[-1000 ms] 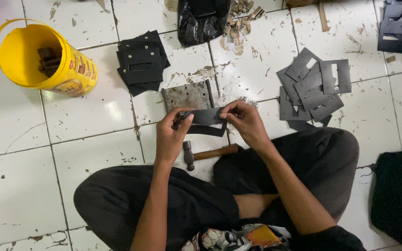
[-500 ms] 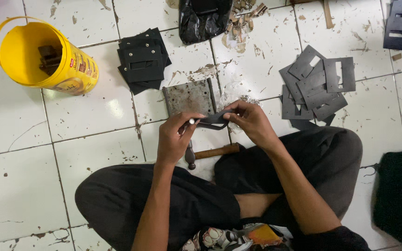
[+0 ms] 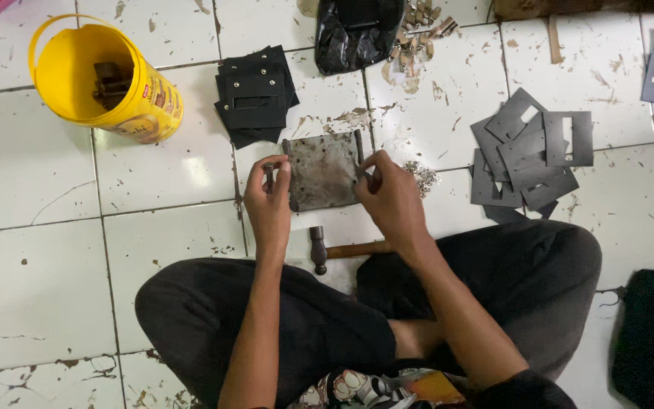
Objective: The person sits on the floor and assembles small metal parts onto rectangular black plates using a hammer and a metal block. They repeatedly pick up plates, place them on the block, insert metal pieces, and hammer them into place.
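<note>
Hands at frame centre: left hand [image 3: 268, 198] pinches the scuffed grey metal plate's [image 3: 322, 170] left edge, right hand [image 3: 389, 195] its right edge, apparently positioning it; wooden-handled hammer [image 3: 342, 250] lies just below.

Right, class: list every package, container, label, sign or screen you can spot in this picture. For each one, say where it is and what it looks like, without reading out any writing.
Yellow bucket: top left on the tiled floor, round, open, dark pieces inside.
Label on that bucket: a band on its side, red and dark print on yellow.
Black plastic bag: top centre, crumpled, glossy, small metal bits beside it.
No signs or screens are visible.
</note>
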